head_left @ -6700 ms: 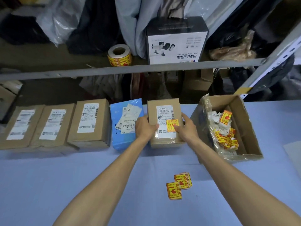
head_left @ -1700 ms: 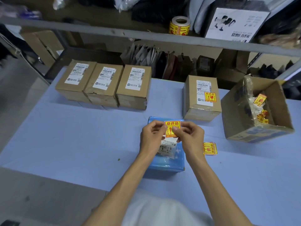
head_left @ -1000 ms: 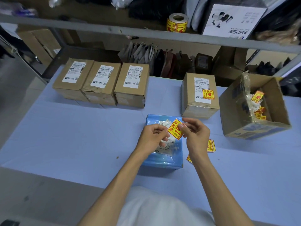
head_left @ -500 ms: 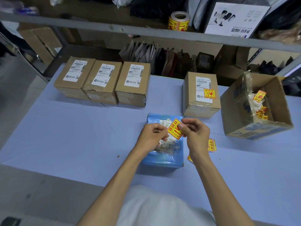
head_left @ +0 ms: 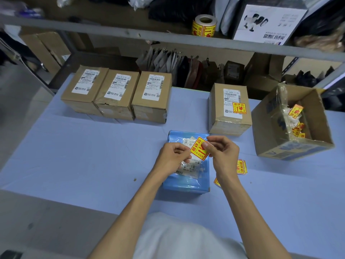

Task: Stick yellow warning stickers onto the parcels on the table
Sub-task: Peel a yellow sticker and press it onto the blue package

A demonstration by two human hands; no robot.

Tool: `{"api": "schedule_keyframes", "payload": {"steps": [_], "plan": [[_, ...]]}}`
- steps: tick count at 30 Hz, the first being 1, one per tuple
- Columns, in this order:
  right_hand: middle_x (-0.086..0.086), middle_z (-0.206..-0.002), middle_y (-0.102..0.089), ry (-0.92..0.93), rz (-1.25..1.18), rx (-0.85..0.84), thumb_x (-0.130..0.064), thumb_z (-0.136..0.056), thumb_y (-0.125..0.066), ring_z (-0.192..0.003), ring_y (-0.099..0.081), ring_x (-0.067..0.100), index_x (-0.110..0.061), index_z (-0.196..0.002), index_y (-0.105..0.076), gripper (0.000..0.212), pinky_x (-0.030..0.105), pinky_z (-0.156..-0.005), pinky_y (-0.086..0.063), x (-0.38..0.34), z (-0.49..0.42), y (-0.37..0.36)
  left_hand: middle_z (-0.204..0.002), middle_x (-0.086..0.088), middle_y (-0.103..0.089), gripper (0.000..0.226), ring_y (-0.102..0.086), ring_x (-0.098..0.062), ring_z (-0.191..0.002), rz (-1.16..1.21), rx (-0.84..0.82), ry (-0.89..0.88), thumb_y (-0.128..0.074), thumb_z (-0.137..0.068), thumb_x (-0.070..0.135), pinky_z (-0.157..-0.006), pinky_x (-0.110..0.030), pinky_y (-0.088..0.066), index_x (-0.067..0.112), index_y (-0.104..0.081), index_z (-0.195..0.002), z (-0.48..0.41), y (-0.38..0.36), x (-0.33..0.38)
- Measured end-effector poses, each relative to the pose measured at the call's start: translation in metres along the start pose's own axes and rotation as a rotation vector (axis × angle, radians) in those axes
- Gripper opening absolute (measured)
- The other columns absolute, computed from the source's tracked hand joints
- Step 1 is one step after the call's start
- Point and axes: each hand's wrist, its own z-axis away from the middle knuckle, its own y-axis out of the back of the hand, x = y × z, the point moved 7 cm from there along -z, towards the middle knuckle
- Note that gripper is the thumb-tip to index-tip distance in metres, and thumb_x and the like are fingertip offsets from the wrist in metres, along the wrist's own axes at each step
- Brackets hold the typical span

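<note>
The light is rather dim and cool. It falls from above onto the table (head_left: 78, 157), which is the brightest area. Behind the shelf rail (head_left: 130, 32) at the far side, things lie in deep shadow. A soft shadow sits at the near side of the blue parcel (head_left: 186, 184). The plastic liner (head_left: 282, 101) at the right gives some glare. The big print on the yellow sticker (head_left: 198, 148) is sharp. The far left corner is blurred, and the rail bends toward the edges.
</note>
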Motion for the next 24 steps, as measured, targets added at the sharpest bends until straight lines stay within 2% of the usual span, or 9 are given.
{"api": "schedule_keyframes", "payload": {"steps": [2,7,11,13,15,18,20,24], "plan": [[0.016,-0.086,-0.069,-0.003,-0.004,-0.007,0.009,-0.079,-0.069,-0.061,-0.065,0.001,0.001,-0.092,-0.066,0.015,0.012,-0.050,-0.046,-0.001,0.000,0.000,-0.071,-0.005,-0.068,0.006,-0.063,-0.008,-0.058,-0.012,0.011,-0.012,-0.063,-0.085,0.008,-0.042,-0.015,-0.039,0.011,-0.066,-0.081,0.000,0.001,0.001],[0.015,-0.086,-0.069,-0.001,-0.003,-0.011,0.009,-0.080,-0.068,-0.063,-0.067,0.002,0.000,-0.092,-0.066,0.015,0.012,-0.052,-0.048,-0.001,0.002,0.001,-0.074,-0.007,-0.069,0.006,-0.063,-0.005,-0.056,-0.051,0.022,-0.037,-0.064,-0.085,0.011,-0.042,-0.016,-0.041,0.011,-0.068,-0.080,0.001,0.003,0.002],[0.013,-0.088,-0.070,-0.005,0.004,-0.004,0.007,-0.080,-0.069,-0.068,-0.068,0.006,0.001,-0.095,-0.066,0.016,0.014,-0.055,-0.051,-0.001,0.003,0.002,-0.074,-0.006,-0.069,0.009,-0.062,-0.008,-0.057,-0.061,0.000,-0.025,-0.063,-0.086,0.011,-0.043,-0.016,-0.042,0.011,-0.068,-0.079,0.001,0.002,0.002],[0.011,-0.089,-0.070,-0.005,0.027,0.010,0.004,-0.080,-0.070,-0.074,-0.069,0.012,0.000,-0.096,-0.066,0.016,0.019,-0.060,-0.056,0.001,0.003,0.002,-0.073,-0.006,-0.068,0.009,-0.061,-0.009,-0.057,-0.033,-0.013,-0.013,-0.062,-0.087,0.009,-0.042,-0.016,-0.042,0.010,-0.067,-0.079,0.002,0.000,0.003],[0.005,-0.094,-0.069,0.095,0.201,0.059,-0.005,-0.081,-0.073,-0.083,-0.065,0.017,-0.009,-0.098,-0.067,0.018,0.027,-0.068,-0.057,-0.001,0.005,0.004,-0.071,-0.006,-0.067,0.010,-0.060,-0.009,-0.057,-0.009,-0.013,-0.006,-0.061,-0.087,0.006,-0.042,-0.016,-0.040,0.009,-0.066,-0.078,0.002,-0.001,0.003],[-0.002,-0.098,-0.061,0.444,0.574,0.078,-0.017,-0.083,-0.074,-0.089,-0.056,0.016,-0.019,-0.098,-0.067,0.017,0.032,-0.068,-0.049,-0.019,0.017,-0.005,-0.070,-0.007,-0.066,0.015,-0.060,-0.011,-0.058,0.026,0.003,-0.006,-0.060,-0.086,0.004,-0.041,-0.016,-0.040,0.010,-0.065,-0.074,0.002,0.000,0.003],[-0.002,-0.093,-0.060,0.589,0.642,0.010,-0.015,-0.084,-0.072,-0.086,-0.054,0.016,-0.018,-0.091,-0.068,0.009,0.033,-0.065,-0.048,-0.027,0.025,-0.017,-0.070,-0.006,-0.067,0.016,-0.061,-0.011,-0.059,0.031,0.015,-0.004,-0.060,-0.087,0.005,-0.043,-0.017,-0.041,0.011,-0.066,-0.074,0.002,0.002,0.003],[0.003,-0.096,-0.062,0.669,0.731,0.030,-0.012,-0.083,-0.072,-0.087,-0.056,0.020,-0.014,-0.089,-0.070,0.007,0.024,-0.067,-0.039,-0.030,0.028,-0.024,-0.071,-0.003,-0.068,0.014,-0.062,-0.007,-0.058,0.044,0.040,0.002,-0.059,-0.090,0.010,-0.048,-0.022,-0.044,0.012,-0.066,-0.079,0.002,0.005,0.001]]}}
